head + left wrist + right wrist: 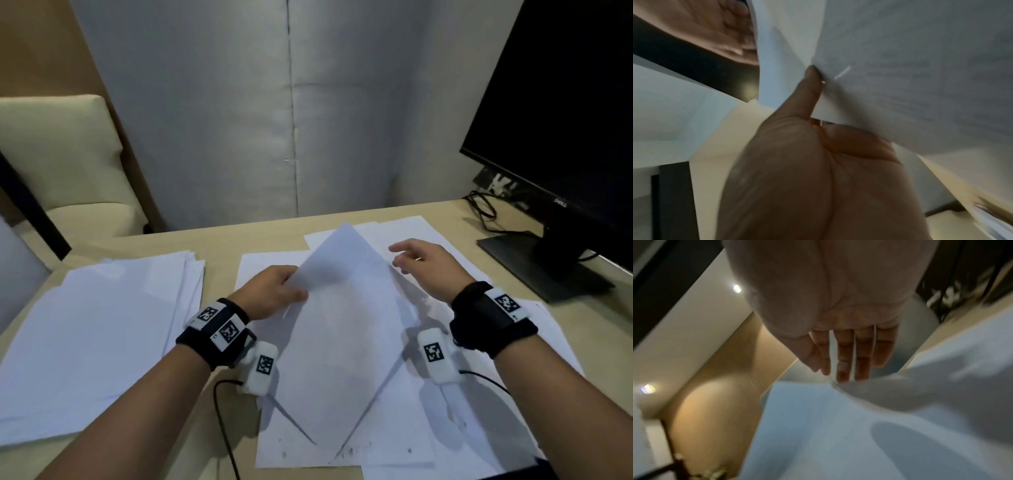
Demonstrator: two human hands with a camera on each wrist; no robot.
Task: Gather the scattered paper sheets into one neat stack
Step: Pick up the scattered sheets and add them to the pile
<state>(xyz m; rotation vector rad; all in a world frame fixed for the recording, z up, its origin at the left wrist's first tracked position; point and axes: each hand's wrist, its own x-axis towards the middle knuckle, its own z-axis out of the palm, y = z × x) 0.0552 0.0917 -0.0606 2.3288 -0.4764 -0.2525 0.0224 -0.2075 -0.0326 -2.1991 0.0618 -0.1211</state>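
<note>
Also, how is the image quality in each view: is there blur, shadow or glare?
Head view: mostly sharp, dim room, wrist shadows on the loose sheets. Left wrist view: the held sheet is blurred and grey. Right wrist view: motion blur, two bright ceiling lights glare.

Pale grey wall (239, 102) with a vertical seam at the far side, cream chair (58, 154) far left, beige tabletop (239, 240), dark monitor (565, 120) on its stand far right, cables (483, 209) beside it
</note>
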